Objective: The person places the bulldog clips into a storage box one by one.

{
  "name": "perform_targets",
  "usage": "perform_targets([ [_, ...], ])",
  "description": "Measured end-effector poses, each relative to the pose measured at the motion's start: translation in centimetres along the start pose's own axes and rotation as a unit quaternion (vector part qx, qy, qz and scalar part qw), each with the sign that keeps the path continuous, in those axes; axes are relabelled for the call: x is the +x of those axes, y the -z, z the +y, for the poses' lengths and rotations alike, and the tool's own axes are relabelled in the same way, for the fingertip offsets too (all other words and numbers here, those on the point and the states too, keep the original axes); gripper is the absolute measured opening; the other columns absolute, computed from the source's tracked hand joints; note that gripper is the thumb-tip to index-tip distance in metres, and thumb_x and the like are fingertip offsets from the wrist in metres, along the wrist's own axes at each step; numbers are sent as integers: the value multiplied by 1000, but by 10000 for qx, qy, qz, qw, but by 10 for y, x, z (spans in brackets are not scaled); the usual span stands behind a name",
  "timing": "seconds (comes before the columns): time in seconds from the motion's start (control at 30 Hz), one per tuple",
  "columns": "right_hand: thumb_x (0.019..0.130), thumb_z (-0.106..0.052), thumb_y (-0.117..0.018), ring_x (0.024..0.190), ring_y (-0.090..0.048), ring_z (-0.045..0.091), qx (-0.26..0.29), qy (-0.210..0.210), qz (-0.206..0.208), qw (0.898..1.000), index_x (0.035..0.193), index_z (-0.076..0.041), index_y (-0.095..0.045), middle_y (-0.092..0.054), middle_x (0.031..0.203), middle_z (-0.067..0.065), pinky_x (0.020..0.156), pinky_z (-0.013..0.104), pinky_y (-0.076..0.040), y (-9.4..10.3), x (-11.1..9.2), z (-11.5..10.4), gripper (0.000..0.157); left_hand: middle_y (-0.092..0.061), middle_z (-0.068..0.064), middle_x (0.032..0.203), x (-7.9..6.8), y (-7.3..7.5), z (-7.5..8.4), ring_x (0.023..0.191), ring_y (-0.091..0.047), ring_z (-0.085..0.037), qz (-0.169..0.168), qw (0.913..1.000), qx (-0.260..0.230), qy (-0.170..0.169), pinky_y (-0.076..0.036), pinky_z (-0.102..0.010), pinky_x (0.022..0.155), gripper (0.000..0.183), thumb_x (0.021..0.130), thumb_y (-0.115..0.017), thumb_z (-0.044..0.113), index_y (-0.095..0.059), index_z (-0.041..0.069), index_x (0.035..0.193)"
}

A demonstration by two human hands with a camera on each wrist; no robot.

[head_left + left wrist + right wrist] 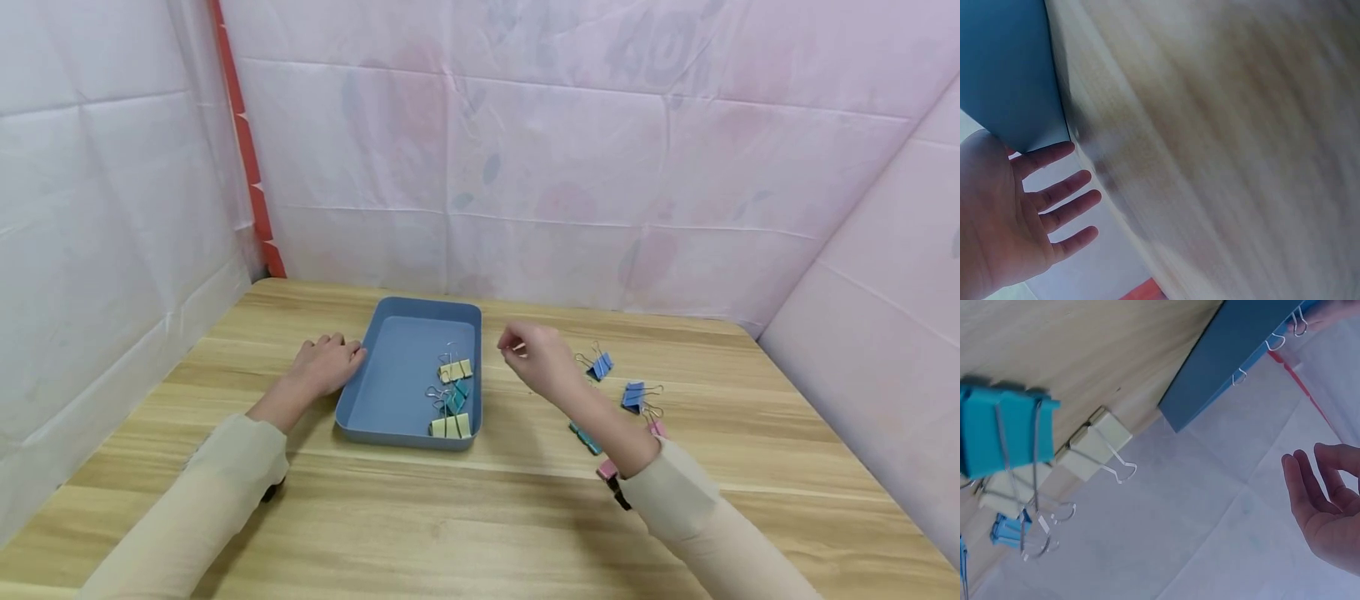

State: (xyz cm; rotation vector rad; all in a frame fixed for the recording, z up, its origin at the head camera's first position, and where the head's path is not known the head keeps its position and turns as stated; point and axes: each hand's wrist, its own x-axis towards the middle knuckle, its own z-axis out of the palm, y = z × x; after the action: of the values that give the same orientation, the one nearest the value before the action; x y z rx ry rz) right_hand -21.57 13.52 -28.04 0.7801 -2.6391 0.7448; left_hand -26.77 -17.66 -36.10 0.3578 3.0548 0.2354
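Clips (457, 397) are lying at four o'clock in the tray (397, 358) — left hand (321, 367) touching its nine-o'clock side, fingers spread; right hand (546, 358) hovering at three, fingers bent.

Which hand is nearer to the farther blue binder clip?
Right. The right hand is left of that blue binder clip; the left hand is farther, left of the blue tray.

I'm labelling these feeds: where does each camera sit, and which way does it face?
Head: on the head, facing forward and down at table, tray and clips; left hand, right hand and sleeves show.
Left wrist: worn there, facing tray and table; left hand shows.
Right wrist: worn there, facing clips and tray; right hand and some left show.
Head and right wrist share clips.
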Motion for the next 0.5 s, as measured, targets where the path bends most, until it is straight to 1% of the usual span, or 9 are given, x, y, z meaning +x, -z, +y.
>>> perform_targets([
  [0.13, 83, 4, -62, 81, -63, 21, 51, -163, -65, 9998, 84, -5, -61, -63, 85, 7, 70, 30, -52, 13, -15, 3, 9, -41, -28, 130, 0, 0, 0, 119, -36, -45, 17, 10000, 3, 5, -27, -61, 92, 50, 99, -28, 32, -46, -1, 133],
  [0.23, 83, 3, -62, 82, -63, 21, -31, -279, -69, 9996, 85, -6, -61, -63, 86, 5, 72, 32, -51, 23, -27, 6, 9, -41, -28, 130, 0, 0, 0, 119, -35, -45, 44, 10000, -8, 9, -27, -61, 92, 50, 99, -28, 32, -46, -1, 132],
  [0.4, 82, 5, -62, 81, -63, 21, -141, -391, -11, 9991, 84, -6, -62, -62, 86, 5, 71, 32, -51, 33, -49, 19, 11, -41, -28, 130, -1, 1, 1, 119, -36, -45, 60, 10000, 3, -10, -27, -61, 92, 50, 99, -28, 32, -46, -1, 132],
  [0.5, 81, 7, -62, 79, -63, 22, -149, -430, -23, 9990, 83, -5, -62, -62, 82, 5, 70, 32, -52, 37, -61, 27, 11, -41, -28, 130, -2, 1, 1, 119, -36, -45, 46, 10000, 36, -31, -28, -61, 91, 50, 99, -28, 32, -46, -1, 132],
])
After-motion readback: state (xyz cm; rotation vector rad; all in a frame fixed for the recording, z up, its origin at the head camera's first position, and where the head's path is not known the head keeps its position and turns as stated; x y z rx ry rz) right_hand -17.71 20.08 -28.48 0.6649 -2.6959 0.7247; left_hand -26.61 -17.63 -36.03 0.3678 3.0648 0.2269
